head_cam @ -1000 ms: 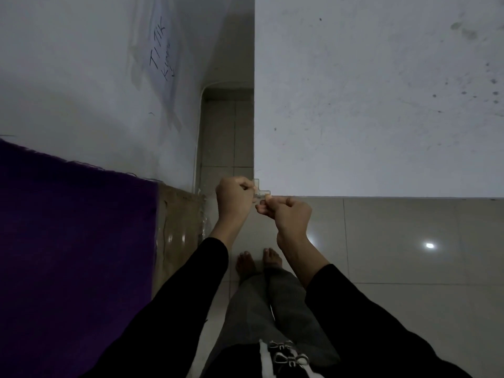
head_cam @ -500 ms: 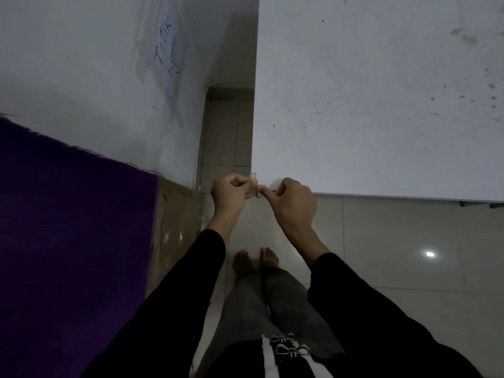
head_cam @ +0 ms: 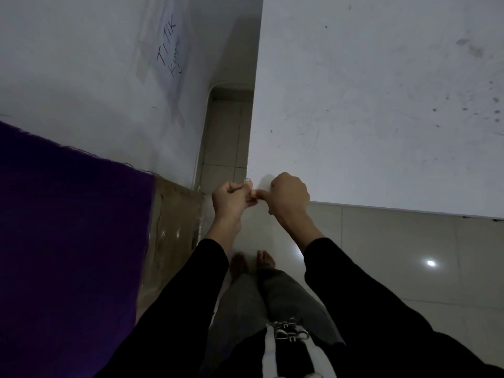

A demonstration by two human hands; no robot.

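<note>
Because the small clear piece (head_cam: 248, 181) is nearly swallowed by the fingers and hard to read in this dim light, the step in hand calls for small, steady moves rather than force. I judge that step to be working or fitting the piece at the near-left corner of the white worktop (head_cam: 381, 110).

The left hand (head_cam: 228, 201) is curled into a loose fist and pinches the piece from one side. The right hand (head_cam: 289, 197) is curled too, and its thumb (head_cam: 258, 194) reaches across to meet the piece from the other side. Neither of the hands is spread. Both nip the same thing, with their knuckles close together.

To do this well, one hand should serve as the anchor while the other does the fine work. The right wrist could steady itself against the worktop's edge. The pinch is best placed out at the fingertips, so that the piece stays visible. A loose grip is the main risk, since a clear thing dropped on the pale tiled floor (head_cam: 395, 255) would be hard to find.

The piece sits just at the worktop's corner, on its left side, between the two hands. Only a sliver shows above the left forefinger, so I cannot tell what it is or whether it touches the worktop's edge. The right hand overlaps the corner, and the left hand lies just left of it. The purple cloth (head_cam: 68, 241) hangs well left of the corner, and the bare feet (head_cam: 252, 261) stand below it.
</note>
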